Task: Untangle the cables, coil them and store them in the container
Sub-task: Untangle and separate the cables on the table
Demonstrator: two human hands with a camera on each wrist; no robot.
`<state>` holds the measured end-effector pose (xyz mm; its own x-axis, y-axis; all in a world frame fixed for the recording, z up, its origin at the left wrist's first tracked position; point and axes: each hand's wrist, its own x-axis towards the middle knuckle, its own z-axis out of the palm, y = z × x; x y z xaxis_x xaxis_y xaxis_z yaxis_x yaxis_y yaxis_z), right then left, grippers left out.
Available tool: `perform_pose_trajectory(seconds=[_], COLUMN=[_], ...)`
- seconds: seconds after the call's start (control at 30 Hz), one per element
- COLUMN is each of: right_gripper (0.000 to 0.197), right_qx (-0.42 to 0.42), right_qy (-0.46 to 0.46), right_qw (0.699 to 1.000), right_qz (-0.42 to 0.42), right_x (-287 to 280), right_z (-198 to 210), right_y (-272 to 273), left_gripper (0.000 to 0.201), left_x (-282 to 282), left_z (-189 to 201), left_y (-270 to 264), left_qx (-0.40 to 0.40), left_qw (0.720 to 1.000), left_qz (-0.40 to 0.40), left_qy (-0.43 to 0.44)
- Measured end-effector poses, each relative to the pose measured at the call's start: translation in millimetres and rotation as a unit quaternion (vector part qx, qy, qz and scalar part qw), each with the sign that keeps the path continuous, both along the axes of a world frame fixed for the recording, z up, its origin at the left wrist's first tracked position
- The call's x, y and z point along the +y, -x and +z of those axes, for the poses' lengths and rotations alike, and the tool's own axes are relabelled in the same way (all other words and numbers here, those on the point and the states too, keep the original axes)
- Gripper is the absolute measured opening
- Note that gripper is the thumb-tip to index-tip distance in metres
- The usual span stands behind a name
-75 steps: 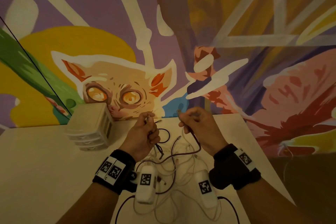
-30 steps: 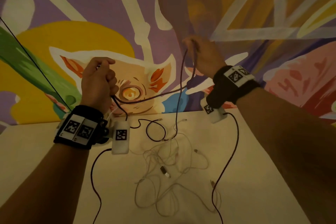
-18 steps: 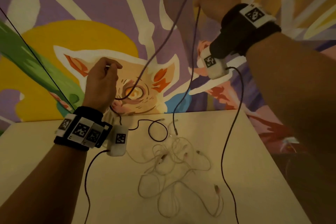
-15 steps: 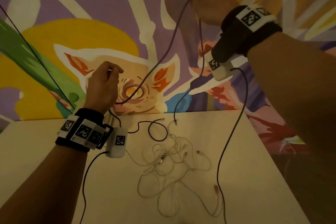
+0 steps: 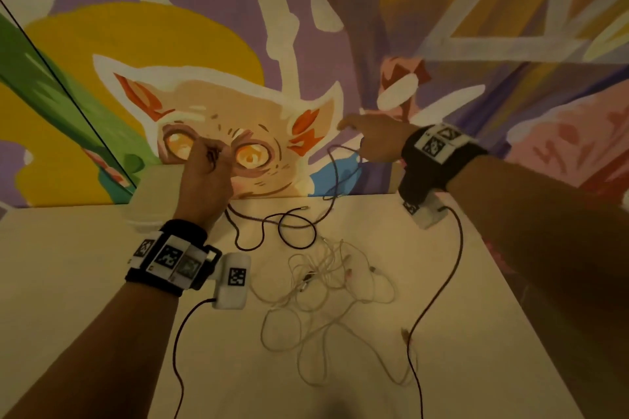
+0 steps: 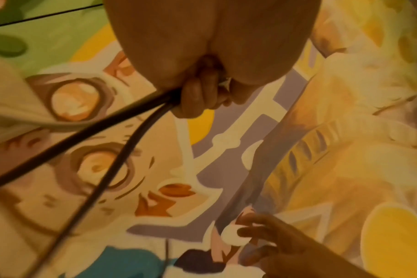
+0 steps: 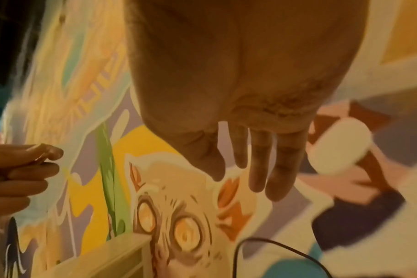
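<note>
My left hand [image 5: 210, 160] is raised in front of the wall and grips one end of the dark cable [image 5: 295, 227]. In the left wrist view its curled fingers [image 6: 198, 97] hold two dark strands [image 6: 122, 150]. From there the cable drops to the table and loops. One arc of it rises just under my right hand [image 5: 355, 138], whose fingers [image 7: 257, 169] are straight and hold nothing. A tangle of white cables [image 5: 323, 286] lies on the table [image 5: 85, 299] between my arms. The beige drawer container [image 5: 149, 194] stands at the back, partly hidden by my left hand.
A painted mural wall [image 5: 306, 27] rises straight behind the table's back edge. Black wires [image 5: 439, 289] hang from both wrist cameras and trail over the table. The table's right edge [image 5: 531, 333] runs close beside my right forearm.
My right hand has come down from high up and let go of the dark cable, which has sagged onto the table. My left hand keeps its grip and has shifted a little right.
</note>
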<state>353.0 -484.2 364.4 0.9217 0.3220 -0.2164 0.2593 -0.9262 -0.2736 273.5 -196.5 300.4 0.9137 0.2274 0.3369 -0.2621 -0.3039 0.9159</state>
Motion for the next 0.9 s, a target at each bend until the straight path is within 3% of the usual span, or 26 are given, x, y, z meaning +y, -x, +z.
perform_pose_trajectory(seconds=[0.2, 0.27, 0.37, 0.5, 0.57, 0.67, 0.73, 0.9], right_gripper=[0.015, 0.020, 0.043, 0.069, 0.066, 0.038, 0.024, 0.012], right_qx=[0.083, 0.136, 0.200, 0.233, 0.229, 0.220, 0.195, 0.111], right_qy=[-0.037, 0.003, 0.090, 0.041, 0.009, -0.022, -0.108, -0.385], right_qw=[0.993, 0.983, 0.946, 0.869, 0.847, 0.839, 0.827, 0.720], right_qz=[-0.072, -0.124, -0.240, -0.434, -0.481, -0.496, -0.516, -0.567], right_x=[-25, -40, -71, -93, -89, -81, -76, -54], right_z=[-105, -157, -238, -319, -334, -333, -330, -300], right_y=[61, 90, 142, 221, 244, 257, 260, 264], left_gripper=[0.011, 0.017, 0.019, 0.014, 0.015, 0.018, 0.018, 0.014], left_x=[0, -4, -12, -19, -21, -23, -23, -30], left_z=[-59, -68, -78, -90, -93, -94, -95, -102], left_y=[23, 35, 50, 64, 68, 73, 76, 86], left_qx=[0.119, 0.153, 0.202, 0.239, 0.258, 0.284, 0.294, 0.332], left_qw=[0.988, 0.979, 0.965, 0.949, 0.939, 0.920, 0.908, 0.858], left_qz=[-0.055, -0.075, -0.095, -0.133, -0.147, -0.158, -0.169, -0.188], left_qy=[0.087, 0.110, 0.138, 0.155, 0.176, 0.219, 0.247, 0.344])
